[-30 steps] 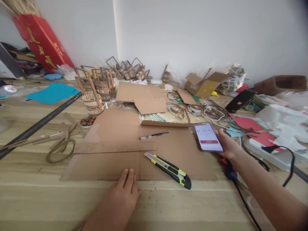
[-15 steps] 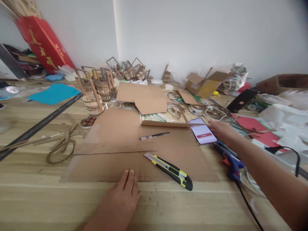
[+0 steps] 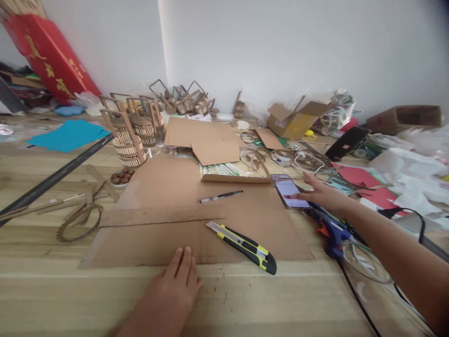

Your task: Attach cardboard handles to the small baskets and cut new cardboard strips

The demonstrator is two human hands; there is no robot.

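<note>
My left hand (image 3: 177, 283) lies flat, fingers out, on the near edge of a brown cardboard sheet (image 3: 259, 234). At the right, my right hand (image 3: 321, 192) is over a phone (image 3: 289, 191) with a lit screen, its fingers apart and one fingertip at the screen. The phone lies at the sheet's right side. A yellow and black utility knife (image 3: 243, 247), blade out, rests on the cardboard, with a pen (image 3: 220, 196) farther back. Under my right forearm is a blue glue gun (image 3: 333, 236) with its cord. A cardboard strip (image 3: 161, 216) lies across the sheet.
Small bamboo baskets (image 3: 129, 152) stand at the back left, near a bowl of brown balls (image 3: 122, 176). Blue paper (image 3: 68, 135) lies farther left. An open carton (image 3: 296, 119) sits at the back; red paper (image 3: 365, 182) and white plastic (image 3: 403, 168) are at the right.
My right hand has moved from the phone's right edge onto its screen, a fingertip reaching the red button. The view has shifted slightly; my left hand stays on the cardboard.
</note>
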